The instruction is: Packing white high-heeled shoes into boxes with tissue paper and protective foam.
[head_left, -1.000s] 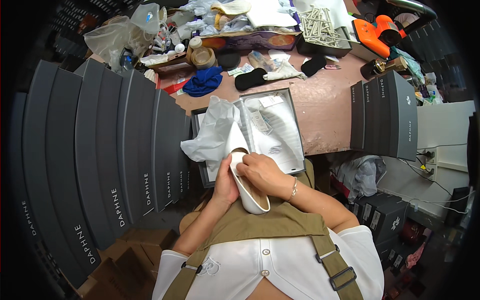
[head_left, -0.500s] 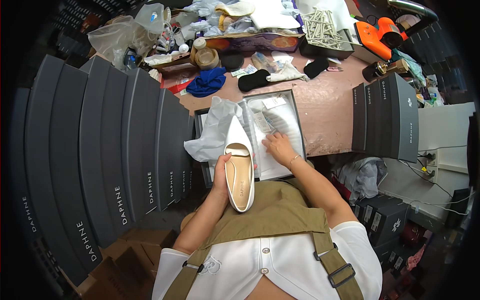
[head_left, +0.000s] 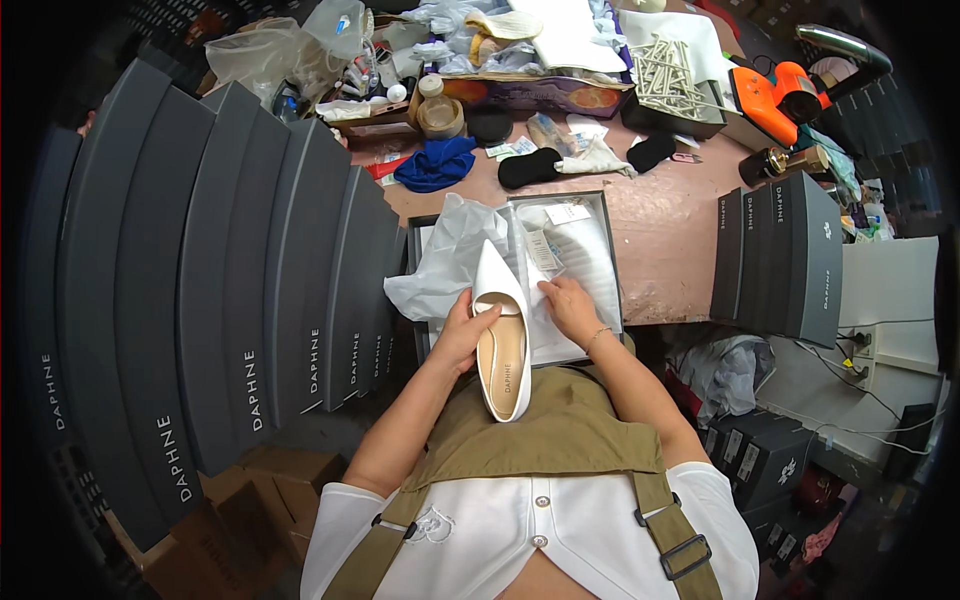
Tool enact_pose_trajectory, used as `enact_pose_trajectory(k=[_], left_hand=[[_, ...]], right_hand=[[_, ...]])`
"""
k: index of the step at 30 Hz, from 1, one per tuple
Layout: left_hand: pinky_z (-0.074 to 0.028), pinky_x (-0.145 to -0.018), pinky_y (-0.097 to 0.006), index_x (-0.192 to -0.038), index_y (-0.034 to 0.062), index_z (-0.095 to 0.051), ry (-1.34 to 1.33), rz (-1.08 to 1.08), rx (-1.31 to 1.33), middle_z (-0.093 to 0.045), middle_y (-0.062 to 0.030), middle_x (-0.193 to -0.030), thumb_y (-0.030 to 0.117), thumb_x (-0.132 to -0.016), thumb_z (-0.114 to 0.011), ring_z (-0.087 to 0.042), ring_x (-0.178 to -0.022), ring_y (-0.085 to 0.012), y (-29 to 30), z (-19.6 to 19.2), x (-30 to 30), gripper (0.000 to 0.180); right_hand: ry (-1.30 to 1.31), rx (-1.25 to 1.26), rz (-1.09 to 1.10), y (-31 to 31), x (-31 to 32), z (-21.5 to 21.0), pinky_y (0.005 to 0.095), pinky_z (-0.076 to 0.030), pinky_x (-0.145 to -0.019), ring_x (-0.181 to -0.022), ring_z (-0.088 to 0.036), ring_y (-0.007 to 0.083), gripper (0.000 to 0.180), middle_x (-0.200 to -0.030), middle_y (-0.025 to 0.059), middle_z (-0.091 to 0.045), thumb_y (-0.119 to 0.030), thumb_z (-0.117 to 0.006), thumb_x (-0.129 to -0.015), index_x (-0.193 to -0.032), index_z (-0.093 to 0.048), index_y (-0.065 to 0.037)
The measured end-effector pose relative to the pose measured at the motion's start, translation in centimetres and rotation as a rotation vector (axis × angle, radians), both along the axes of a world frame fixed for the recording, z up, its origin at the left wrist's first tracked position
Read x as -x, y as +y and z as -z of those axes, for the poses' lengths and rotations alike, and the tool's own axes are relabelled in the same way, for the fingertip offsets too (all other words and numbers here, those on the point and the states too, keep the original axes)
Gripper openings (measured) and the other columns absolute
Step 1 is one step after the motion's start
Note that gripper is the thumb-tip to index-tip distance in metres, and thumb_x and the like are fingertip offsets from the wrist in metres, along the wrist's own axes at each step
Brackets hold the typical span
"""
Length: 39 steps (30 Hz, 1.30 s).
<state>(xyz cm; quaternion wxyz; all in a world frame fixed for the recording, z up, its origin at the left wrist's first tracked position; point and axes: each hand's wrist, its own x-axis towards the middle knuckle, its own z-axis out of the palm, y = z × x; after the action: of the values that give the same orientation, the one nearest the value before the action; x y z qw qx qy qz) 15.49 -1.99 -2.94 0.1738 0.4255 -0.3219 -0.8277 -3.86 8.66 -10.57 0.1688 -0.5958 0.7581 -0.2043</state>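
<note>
A white pointed-toe pump (head_left: 513, 345) with a beige insole is held by my left hand (head_left: 462, 330), toe pointing away from me. My thumb lies over the shoe's inner edge and the other fingers are under its side. Beyond it stands an open dark grey shoebox (head_left: 617, 270) lined with white wrapping. My right hand (head_left: 573, 312) is over the box, its fingers bent and drawn together at the wrapping, just below a small clear sachet (head_left: 543, 252). What those fingertips pinch is too small to tell. Crumpled white tissue paper (head_left: 450, 255) spills over the box's left part.
Tall stacks of dark shoeboxes (head_left: 230, 270) rise on the left; a shorter stack (head_left: 805, 265) stands right. Across the pink table (head_left: 665, 240) lie a blue cloth (head_left: 436, 165), black pads (head_left: 528, 169), a tray of white sticks (head_left: 668, 85) and an orange tool (head_left: 765, 105).
The view has shifted, so the table things sit further right. My left thumb has moved inward over the shoe's opening. My right fingers have drawn in closer together at the wrapping.
</note>
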Motion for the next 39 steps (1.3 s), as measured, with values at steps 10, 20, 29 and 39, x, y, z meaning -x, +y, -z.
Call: enact_pose_trajectory(k=[10,20,29,39], left_hand=[[-0.041,-0.099,-0.034,-0.128,0.0038,-0.039,0.324,-0.094,-0.167,-0.051,-0.0086,-0.121,0.024,-0.096,-0.053,-0.049,-0.114,-0.0167,0.0,-1.8,0.5,0.041],[-0.044,-0.096,-0.033,-0.140,0.0061,-0.024,0.202,-0.023,0.010,-0.050,-0.0096,-0.126,0.019,-0.090,-0.067,-0.052,-0.114,-0.0183,1.3,-1.4,-1.0,0.067],[-0.040,-0.098,-0.029,-0.141,-0.0011,-0.028,0.056,0.089,0.280,-0.051,-0.0110,-0.124,0.022,-0.092,-0.063,-0.050,-0.113,-0.0160,0.3,-0.9,-0.9,0.064],[-0.040,-0.098,-0.029,-0.146,0.0016,-0.020,0.133,0.171,0.273,-0.044,-0.0107,-0.133,0.028,-0.097,-0.055,-0.047,-0.116,-0.0156,0.5,-1.9,0.2,0.066]], right_hand=[[0.021,0.155,-0.153,-3.4,-4.7,-13.2,0.0367,-0.047,-0.067,-0.082,-0.057,0.0244,0.020,-0.091,0.0083,-0.055,-0.011,-0.063,-0.073,-0.092,-0.054,-0.011],[-0.333,-0.023,-0.113,-3.5,-0.4,-11.6,0.0484,-0.040,-0.098,-0.123,-0.045,0.0390,0.075,-0.136,0.0263,-0.043,-0.029,-0.071,-0.077,-0.139,-0.037,-0.006],[-0.237,-0.061,0.185,1.2,-0.9,0.4,0.0422,-0.052,-0.068,-0.076,-0.063,0.0343,0.054,-0.091,0.0208,-0.062,-0.023,-0.076,-0.076,-0.116,-0.048,-0.002],[-0.192,0.108,-0.194,-2.0,-3.9,-13.4,0.0382,-0.049,-0.071,-0.083,-0.059,0.0292,0.025,-0.087,0.0126,-0.057,-0.010,-0.068,-0.075,-0.097,-0.057,-0.003]])
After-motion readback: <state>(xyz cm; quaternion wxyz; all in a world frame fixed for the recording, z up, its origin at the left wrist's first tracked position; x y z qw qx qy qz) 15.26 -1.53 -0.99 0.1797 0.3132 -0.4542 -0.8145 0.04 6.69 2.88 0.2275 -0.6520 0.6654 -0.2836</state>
